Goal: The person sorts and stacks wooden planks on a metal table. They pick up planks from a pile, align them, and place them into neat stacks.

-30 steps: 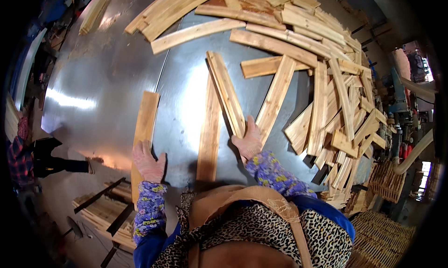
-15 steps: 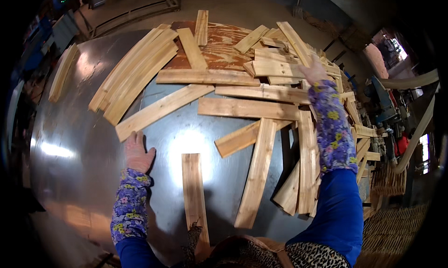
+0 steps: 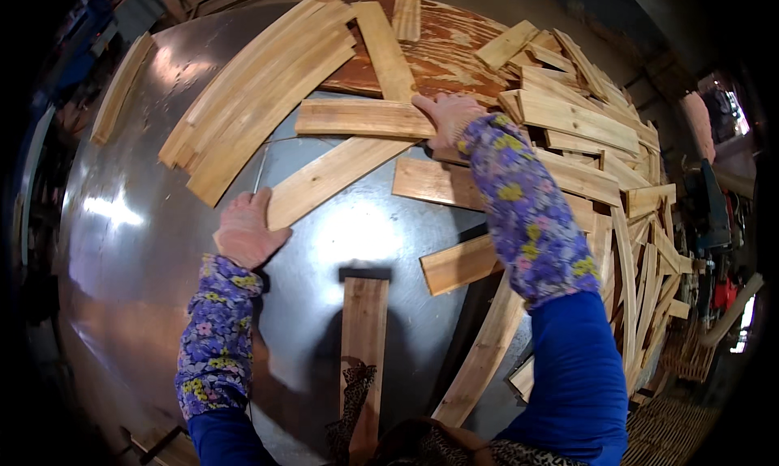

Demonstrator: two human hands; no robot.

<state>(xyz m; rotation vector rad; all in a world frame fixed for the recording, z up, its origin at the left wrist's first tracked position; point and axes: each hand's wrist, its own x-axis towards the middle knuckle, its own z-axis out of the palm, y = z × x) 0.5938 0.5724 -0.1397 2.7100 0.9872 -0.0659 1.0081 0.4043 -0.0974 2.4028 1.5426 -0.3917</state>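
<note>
My left hand (image 3: pixel 250 229) is closed over the near left end of a slanting wooden board (image 3: pixel 337 176). Its thumb lies along the near edge, and its fingers reach over the far edge. My right hand (image 3: pixel 456 117) lies over the right end of a crosswise board (image 3: pixel 357 118), with fingers spread and that end hidden beneath it. The slanting board's far end runs up to the crosswise board's near edge. Just nearer than my right hand is another flat board (image 3: pixel 438 182), partly covered by my forearm.
Boards lie side by side in a stack (image 3: pixel 264 85) at the far left, with a single stack (image 3: pixel 122 89) beyond. A jumbled heap of boards (image 3: pixel 580 121) covers the right side. One board (image 3: pixel 363 328) points toward me on the shiny metal table (image 3: pixel 122 304).
My right hand has moved left from the heap onto the crosswise board. My left hand has closed over the slanting board's end. The whole view has shifted.
</note>
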